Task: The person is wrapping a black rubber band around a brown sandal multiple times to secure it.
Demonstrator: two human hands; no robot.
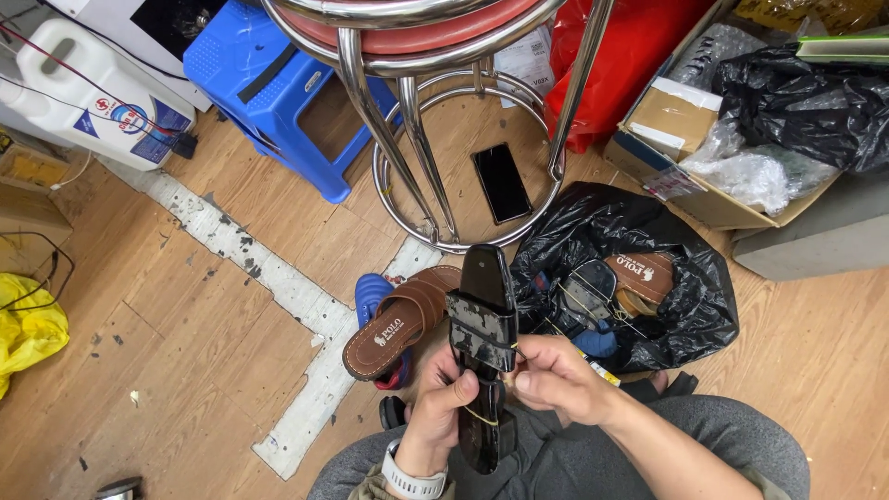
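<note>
Best done slowly: left hand point(443, 407) clamped around black sandal point(484, 343), right hand point(556, 378) fingers pinched on its strap, brown sandal point(400, 319) just beside.

1 head camera, looking steeply down from above the person's own lap.

The view faces the wooden floor point(185, 370) in front of the seated person, with the knees at the bottom edge. It is close to the left hand point(440, 407) and the right hand point(556, 380), which sit low in the centre. Farther ahead, at the top edge, it reaches the chrome stool point(417, 167) and the cardboard box point(685, 176). There is only this 1 view, so no part is shared with another.
</note>
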